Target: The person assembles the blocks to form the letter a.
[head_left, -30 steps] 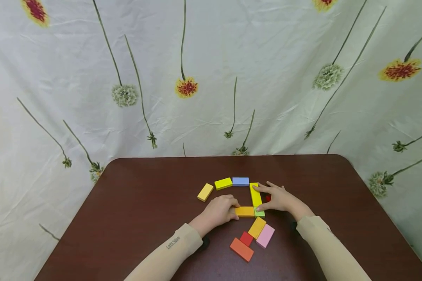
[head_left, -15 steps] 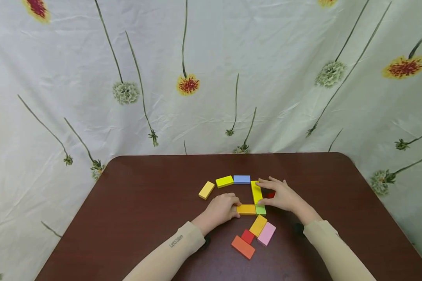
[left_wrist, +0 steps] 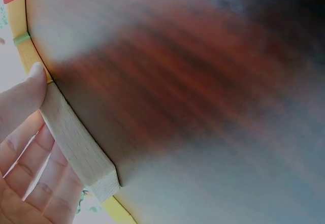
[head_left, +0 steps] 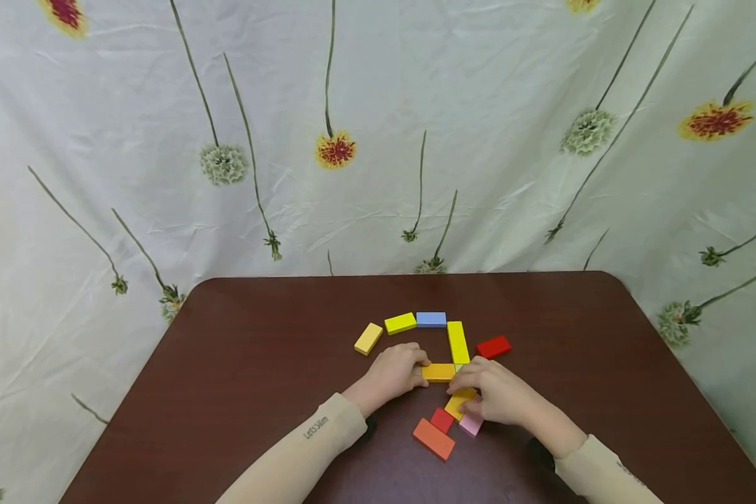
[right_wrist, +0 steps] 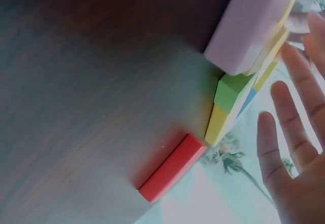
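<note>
My left hand (head_left: 390, 374) pinches the left end of an amber wooden block (head_left: 438, 373) between thumb and fingers. In the left wrist view a plain wood block (left_wrist: 78, 135) runs along the palm, hidden under the hand from the head. My right hand (head_left: 498, 388) is over a second amber block (head_left: 456, 406) nearer the front, thumb on one side and fingertips on the other; its remaining fingers are spread. A pink block (right_wrist: 249, 26) lies against that amber block, partly under the hand. A green block (right_wrist: 233, 92), mostly covered in the head view, joins the first amber block.
A yellow block (head_left: 458, 343), a blue block (head_left: 431, 320), another yellow block (head_left: 400, 323) and a pale yellow block (head_left: 368, 339) curve round the back. A red block (head_left: 494, 347) lies at right. Nearer sit a small red block (head_left: 442, 420) and an orange one (head_left: 434, 439) on the brown table (head_left: 277, 350).
My right hand has left the long yellow block and green block and come forward to the nearer amber block, uncovering the red block at right. The left hand has stayed put.
</note>
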The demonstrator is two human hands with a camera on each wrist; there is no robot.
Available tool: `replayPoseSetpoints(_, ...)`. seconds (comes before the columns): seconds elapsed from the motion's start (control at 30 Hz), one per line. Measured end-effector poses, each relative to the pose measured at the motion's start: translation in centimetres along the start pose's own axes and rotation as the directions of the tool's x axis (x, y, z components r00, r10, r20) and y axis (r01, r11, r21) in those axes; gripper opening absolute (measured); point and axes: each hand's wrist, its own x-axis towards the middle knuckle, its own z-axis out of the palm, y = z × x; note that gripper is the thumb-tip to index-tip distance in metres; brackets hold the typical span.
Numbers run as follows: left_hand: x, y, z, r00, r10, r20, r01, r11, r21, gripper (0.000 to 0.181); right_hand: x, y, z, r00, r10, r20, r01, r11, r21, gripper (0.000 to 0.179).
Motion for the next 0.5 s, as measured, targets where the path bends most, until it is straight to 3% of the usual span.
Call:
replayPoseSetpoints(0.13,0.0,0.0,0.0,1.0,0.003,0.003,-0.003,1.0,0.002,0.026,0.0,-0.3,0.3,0.997,0.044,0.058,-0.043,0.999,-0.018,0.023)
replayPoseSetpoints(0.37,0.0,-0.1,0.1,1.0,-0.007,0.007,0.008,1.0,-0.009,0.025,-0.4,-0.8,0.6,0.999,0.034,0.039,-0.031,0.997,-0.07,0.023)
replayPoseSetpoints(0.5,0.0,-0.1,0.0,1.0,-0.002,0.001,0.002,1.0,-0.013,0.025,-0.9,-1.3,0.7,0.986,0.155,0.069,-0.155,0.988,-0.007,0.022)
